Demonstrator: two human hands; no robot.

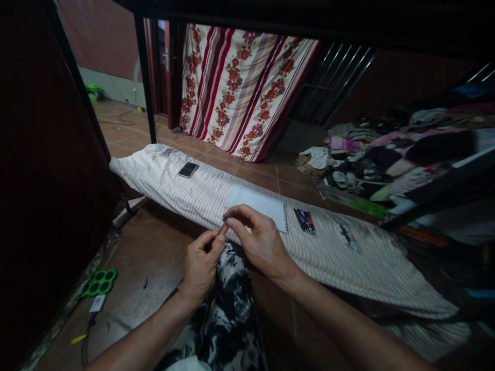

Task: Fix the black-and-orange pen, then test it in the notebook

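A thin orange-red stick (223,229), pencil-like, is pinched between the fingertips of both hands. My left hand (201,263) grips its lower end with thumb and forefinger. From above, my right hand (260,241) closes on the upper end, covering much of it. Just behind my right hand lies an open spiral notebook (257,200) with a pale page, partly hidden by the fingers. To its right, a cluster of pens (304,221) rests on the striped cloth (325,257), with a second small group of slim items (350,238) farther right.
A phone (188,169) lies toward the cloth's left end. On the floor at lower left sit a green multi-ring object (100,282) and cables. A floral curtain (243,93) hangs behind; piled clothes (402,149) fill the right. A dark post (145,77) stands at left.
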